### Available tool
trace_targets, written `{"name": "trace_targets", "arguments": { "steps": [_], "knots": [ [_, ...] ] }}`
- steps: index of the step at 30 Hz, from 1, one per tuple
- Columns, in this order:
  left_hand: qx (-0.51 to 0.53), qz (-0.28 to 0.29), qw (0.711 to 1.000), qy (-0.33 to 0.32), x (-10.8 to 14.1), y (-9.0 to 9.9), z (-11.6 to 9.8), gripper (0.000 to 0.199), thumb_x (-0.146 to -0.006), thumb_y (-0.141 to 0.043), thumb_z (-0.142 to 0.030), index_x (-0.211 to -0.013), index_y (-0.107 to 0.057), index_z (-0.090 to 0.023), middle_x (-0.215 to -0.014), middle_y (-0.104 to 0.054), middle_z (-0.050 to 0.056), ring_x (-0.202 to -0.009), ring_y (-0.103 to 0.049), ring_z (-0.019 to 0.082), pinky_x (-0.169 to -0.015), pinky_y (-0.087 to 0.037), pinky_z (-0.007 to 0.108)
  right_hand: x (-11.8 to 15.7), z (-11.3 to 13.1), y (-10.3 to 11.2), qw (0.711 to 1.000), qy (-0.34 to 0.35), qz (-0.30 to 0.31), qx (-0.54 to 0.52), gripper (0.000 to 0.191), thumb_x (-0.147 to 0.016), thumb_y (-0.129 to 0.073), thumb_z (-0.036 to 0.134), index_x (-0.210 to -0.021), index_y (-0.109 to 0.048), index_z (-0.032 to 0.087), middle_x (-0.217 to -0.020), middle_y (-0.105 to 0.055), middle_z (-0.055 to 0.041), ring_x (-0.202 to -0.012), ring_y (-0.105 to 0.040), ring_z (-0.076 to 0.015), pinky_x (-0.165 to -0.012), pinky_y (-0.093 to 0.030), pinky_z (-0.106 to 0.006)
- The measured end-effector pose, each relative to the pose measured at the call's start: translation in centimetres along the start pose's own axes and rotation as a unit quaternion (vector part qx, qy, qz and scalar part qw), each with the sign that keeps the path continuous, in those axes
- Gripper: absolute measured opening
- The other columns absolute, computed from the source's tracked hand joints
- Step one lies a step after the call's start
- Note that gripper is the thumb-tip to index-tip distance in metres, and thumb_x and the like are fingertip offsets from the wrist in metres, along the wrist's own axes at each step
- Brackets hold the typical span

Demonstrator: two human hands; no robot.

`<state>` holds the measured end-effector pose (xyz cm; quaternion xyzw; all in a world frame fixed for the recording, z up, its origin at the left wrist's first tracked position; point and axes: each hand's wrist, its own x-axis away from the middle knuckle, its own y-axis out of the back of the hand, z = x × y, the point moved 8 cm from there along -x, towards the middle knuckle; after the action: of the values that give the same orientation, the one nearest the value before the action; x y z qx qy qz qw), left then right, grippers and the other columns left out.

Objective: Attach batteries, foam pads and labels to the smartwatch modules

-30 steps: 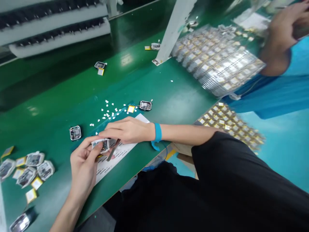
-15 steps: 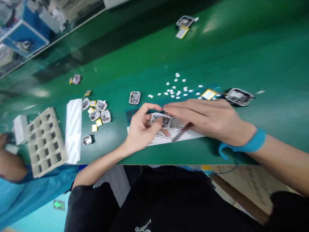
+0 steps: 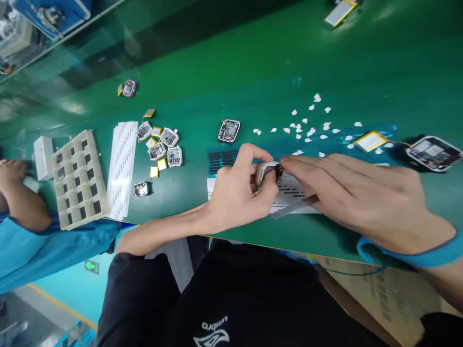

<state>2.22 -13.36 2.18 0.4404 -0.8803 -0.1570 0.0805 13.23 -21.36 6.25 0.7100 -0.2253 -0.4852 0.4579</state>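
Note:
My left hand [image 3: 237, 195] pinches a smartwatch case [image 3: 264, 172] between thumb and fingers, tilted up on its edge. My right hand [image 3: 356, 197] meets the case's right side with its fingertips; what they pinch there is hidden. From under the right palm sticks out a flat grey metal tool [image 3: 289, 209], perhaps tweezers. Below the hands lies a printed white sheet [image 3: 289, 185], beside a strip of black adhesive pieces [image 3: 221, 161]. Another open watch case [image 3: 229, 130] lies just beyond my left hand.
White round stickers [image 3: 311, 131] are scattered beyond my hands. A watch case [image 3: 434, 153] wired to a battery [image 3: 371, 141] lies right. Several cases [image 3: 157, 150] with batteries, white strips [image 3: 122, 168] and a beige compartment tray [image 3: 102, 212] are left. Another person's hand [image 3: 14, 176] rests far left.
The view has shifted, so the bench things appear farther right or higher. The watch case in my left hand has turned from facing up to standing more on edge.

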Motion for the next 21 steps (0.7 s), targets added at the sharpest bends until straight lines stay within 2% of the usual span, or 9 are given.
{"name": "trace_targets", "arguments": {
  "steps": [4,7,9,12,14,16,18,20,21],
  "knots": [
    [0.004,0.026,0.999,-0.035,-0.1,-0.7,-0.2,0.020,-0.092,-0.065,-0.026,-0.102,-0.048,-0.022,-0.064,-0.064,-0.008,-0.051,-0.062,0.008,-0.048,-0.043,0.017,-0.4,0.3,-0.1,0.999,-0.019,-0.015,0.020,0.036,-0.099,-0.061,0.010,-0.135,-0.062,0.013,-0.109,-0.080,-0.0087,-0.080,-0.075,-0.0169,-0.055,-0.052,-0.028],
    [0.061,0.019,0.997,-0.040,-0.2,-0.4,-0.3,0.016,-0.093,-0.062,-0.025,-0.096,-0.047,-0.023,-0.064,-0.062,-0.008,-0.051,-0.061,0.007,-0.048,-0.043,0.017,-0.6,-0.3,0.1,0.994,-0.027,-0.033,-0.105,0.041,-0.099,-0.066,0.014,-0.139,-0.060,0.013,-0.114,-0.079,-0.0122,-0.092,-0.078,-0.0205,-0.068,-0.060,-0.030],
    [0.105,0.018,0.994,-0.025,-0.3,-0.3,-0.2,0.015,-0.094,-0.061,-0.023,-0.094,-0.046,-0.023,-0.066,-0.064,-0.007,-0.056,-0.066,0.008,-0.050,-0.046,0.017,-0.7,-1.3,0.2,0.976,-0.068,-0.044,-0.202,0.031,-0.100,-0.066,0.015,-0.130,-0.066,0.020,-0.098,-0.081,-0.0049,-0.078,-0.076,-0.0146,-0.064,-0.058,-0.024],
    [0.125,0.029,0.991,-0.027,-0.2,-0.4,-0.4,0.016,-0.093,-0.063,-0.020,-0.092,-0.047,-0.023,-0.068,-0.067,-0.006,-0.059,-0.070,0.009,-0.050,-0.046,0.017,-0.8,-2.8,-0.2,0.940,-0.171,-0.045,-0.293,0.012,-0.103,-0.063,0.020,-0.104,-0.074,0.024,-0.064,-0.069,0.0066,-0.043,-0.052,-0.0046,-0.043,-0.041,-0.018],
    [0.108,0.026,0.992,-0.061,-0.1,-0.2,-0.9,0.016,-0.093,-0.064,-0.018,-0.092,-0.049,-0.023,-0.066,-0.064,-0.008,-0.053,-0.064,0.007,-0.048,-0.041,0.017,-0.8,-3.2,-1.1,0.905,-0.231,-0.023,-0.356,0.015,-0.102,-0.065,0.029,-0.092,-0.075,0.022,-0.059,-0.065,0.0058,-0.040,-0.047,-0.0044,-0.039,-0.037,-0.018],
    [0.088,0.026,0.991,-0.099,0.0,0.0,-1.4,0.014,-0.094,-0.065,-0.019,-0.094,-0.052,-0.022,-0.066,-0.064,-0.008,-0.050,-0.059,0.005,-0.047,-0.039,0.017,-0.7,-3.5,-2.0,0.863,-0.283,-0.004,-0.418,0.022,-0.099,-0.069,0.036,-0.085,-0.074,0.020,-0.063,-0.069,0.0030,-0.044,-0.053,-0.0060,-0.040,-0.039,-0.018],
    [0.068,0.051,0.991,-0.107,0.0,-0.3,-1.5,0.014,-0.096,-0.067,-0.023,-0.105,-0.056,-0.021,-0.069,-0.069,-0.007,-0.052,-0.059,0.005,-0.051,-0.042,0.018,-0.6,-3.9,-2.7,0.831,-0.317,0.016,-0.457,0.026,-0.097,-0.071,0.041,-0.083,-0.075,0.020,-0.066,-0.071,0.0016,-0.048,-0.058,-0.0076,-0.041,-0.041,-0.018],
    [0.048,0.073,0.991,-0.102,-0.2,-0.5,-1.3,0.023,-0.097,-0.069,-0.031,-0.115,-0.060,-0.020,-0.075,-0.075,-0.004,-0.055,-0.060,0.006,-0.055,-0.045,0.019,-0.5,-4.2,-2.9,0.828,-0.305,0.047,-0.468,0.032,-0.097,-0.071,0.048,-0.080,-0.076,0.021,-0.063,-0.070,0.0023,-0.046,-0.056,-0.0068,-0.040,-0.039,-0.018],
    [0.038,0.080,0.991,-0.104,-0.3,-0.6,-1.2,0.024,-0.098,-0.069,-0.035,-0.116,-0.063,-0.020,-0.079,-0.076,-0.003,-0.057,-0.061,0.007,-0.056,-0.046,0.020,-0.3,-4.6,-2.7,0.841,-0.295,0.057,-0.450,0.039,-0.099,-0.067,0.054,-0.076,-0.075,0.022,-0.061,-0.069,0.0025,-0.044,-0.054,-0.0061,-0.040,-0.038,-0.018]
  ]
}}
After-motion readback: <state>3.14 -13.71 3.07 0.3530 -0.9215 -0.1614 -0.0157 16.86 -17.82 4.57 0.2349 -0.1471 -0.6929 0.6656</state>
